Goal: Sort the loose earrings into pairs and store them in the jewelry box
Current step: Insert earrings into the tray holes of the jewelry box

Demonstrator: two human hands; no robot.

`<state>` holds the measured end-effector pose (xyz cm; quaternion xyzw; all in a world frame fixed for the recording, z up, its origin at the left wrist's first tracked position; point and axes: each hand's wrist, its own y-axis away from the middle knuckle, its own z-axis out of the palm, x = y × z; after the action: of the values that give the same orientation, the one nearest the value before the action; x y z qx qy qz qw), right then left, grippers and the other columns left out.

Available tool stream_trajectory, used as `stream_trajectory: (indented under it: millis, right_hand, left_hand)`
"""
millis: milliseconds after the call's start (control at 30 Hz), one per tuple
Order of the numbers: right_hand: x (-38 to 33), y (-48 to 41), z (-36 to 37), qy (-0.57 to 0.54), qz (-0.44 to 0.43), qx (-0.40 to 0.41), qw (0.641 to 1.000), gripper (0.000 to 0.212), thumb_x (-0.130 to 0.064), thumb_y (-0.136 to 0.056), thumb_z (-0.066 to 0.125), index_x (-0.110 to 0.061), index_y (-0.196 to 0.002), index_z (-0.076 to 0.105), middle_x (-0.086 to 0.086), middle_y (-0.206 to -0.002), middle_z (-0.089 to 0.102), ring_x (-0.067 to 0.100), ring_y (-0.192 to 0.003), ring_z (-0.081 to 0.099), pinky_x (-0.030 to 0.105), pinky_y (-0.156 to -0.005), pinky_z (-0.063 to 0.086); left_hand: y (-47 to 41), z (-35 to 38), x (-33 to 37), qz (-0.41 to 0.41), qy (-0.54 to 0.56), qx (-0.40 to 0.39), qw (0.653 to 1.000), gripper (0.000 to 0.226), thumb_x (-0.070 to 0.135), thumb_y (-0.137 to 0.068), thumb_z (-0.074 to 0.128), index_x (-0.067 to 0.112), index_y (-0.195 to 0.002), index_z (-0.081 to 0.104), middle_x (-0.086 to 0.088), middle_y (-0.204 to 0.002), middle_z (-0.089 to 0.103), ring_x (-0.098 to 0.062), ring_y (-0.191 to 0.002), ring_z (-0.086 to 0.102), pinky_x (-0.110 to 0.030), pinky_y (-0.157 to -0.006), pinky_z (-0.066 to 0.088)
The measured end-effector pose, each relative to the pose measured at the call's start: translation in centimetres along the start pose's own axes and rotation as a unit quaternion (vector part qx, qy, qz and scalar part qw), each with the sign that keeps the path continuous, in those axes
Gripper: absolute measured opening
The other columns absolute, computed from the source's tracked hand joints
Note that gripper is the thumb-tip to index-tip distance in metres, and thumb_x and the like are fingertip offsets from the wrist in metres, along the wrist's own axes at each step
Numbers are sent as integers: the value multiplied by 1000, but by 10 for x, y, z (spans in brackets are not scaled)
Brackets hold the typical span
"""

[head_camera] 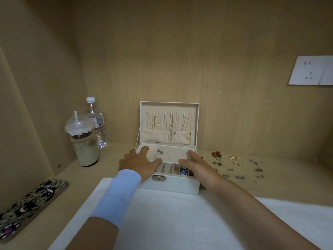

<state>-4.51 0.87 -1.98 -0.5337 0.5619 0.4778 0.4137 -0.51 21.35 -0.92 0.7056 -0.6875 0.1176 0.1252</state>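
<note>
1. The white cloth [180, 217] lies in front of the jewelry box [169, 184]. The box's front edge rests on it, and its lid stands open at the back.
2. The left hand [138, 164] lies flat on the box's left side, fingers straight and spread, gripping nothing.
3. The right hand [198, 166] lies over the box's right side, fingers extended and relaxed, with nothing visibly held.
4. The loose earrings [236, 166] are scattered on the shelf right of the box, in a band running away from it. The right hand is nearer by far, so the next pick likely means a sideways reach to the right.
5. A few stored earrings [159, 151] sit on the box's perforated panel [175, 154], between the hands.
</note>
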Motion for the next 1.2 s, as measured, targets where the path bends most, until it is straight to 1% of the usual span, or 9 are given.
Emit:
stream_trajectory:
  millis: [100,200,333,467,633,767,933,1100,1200]
  right_hand:
    - [0,4,-7,41,-1,-4,999,80,-40,-95,63,-26,-160,18,-4,-165,23,18,-149,28,31,-116,24]
    - [-5,2,-25,110,-35,48,992,73,-39,-96,63,-30,-158,26,-3,-160,33,20,-143,39,35,-113,31]
    - [-4,-14,-65,206,-65,118,969,56,-31,-94,63,-28,-148,46,1,-149,49,19,-126,54,36,-110,42]
    - [6,-36,-92,318,-53,105,941,47,-25,-93,63,-27,-140,56,-2,-135,61,17,-120,58,33,-106,45]
    - [17,-67,-96,447,-59,78,889,41,-34,-91,61,-31,-133,63,-6,-130,66,19,-122,59,34,-102,46]
    - [25,-89,-88,552,-78,65,828,34,-49,-91,58,-35,-121,68,-5,-121,68,25,-119,57,39,-99,36]
    - [30,-100,-80,584,-109,70,801,24,-46,-94,58,-35,-111,71,-3,-112,70,26,-114,55,41,-98,32]
    - [32,-100,-87,570,-122,75,809,18,-38,-92,60,-35,-106,70,-10,-110,70,19,-112,59,39,-100,31]
    - [30,-97,-101,483,-109,65,867,8,-32,-89,67,-31,-95,71,-13,-99,72,14,-100,65,36,-97,47]
  left_hand:
    - [2,-3,8,-8,-31,8,999,78,74,-85,40,39,-151,18,-8,-160,22,-34,-144,25,-47,-114,25]
    - [6,-9,27,34,-41,74,996,74,68,-89,39,36,-152,19,-7,-164,12,-31,-149,10,-46,-117,15]
    - [-2,-9,71,145,-8,142,979,60,59,-91,45,37,-147,35,0,-159,25,-24,-146,19,-41,-116,19]
    - [-21,6,115,233,0,95,968,47,50,-92,51,36,-137,48,4,-143,46,-21,-133,35,-38,-108,29]
    - [-56,27,137,228,60,-5,972,33,46,-90,56,33,-119,65,4,-124,60,-18,-119,55,-42,-103,46]
    - [-73,40,133,237,41,1,971,26,44,-91,59,33,-112,68,3,-120,60,-18,-122,48,-41,-105,44]
    - [-82,51,126,267,46,27,962,21,42,-90,59,34,-106,70,5,-113,62,-18,-120,46,-40,-102,44]
    - [-83,53,123,275,63,35,959,19,42,-91,59,33,-104,70,5,-110,62,-17,-117,47,-40,-101,45]
    - [-79,51,124,287,68,40,955,23,38,-91,62,30,-112,68,6,-110,62,-15,-115,48,-39,-101,45]
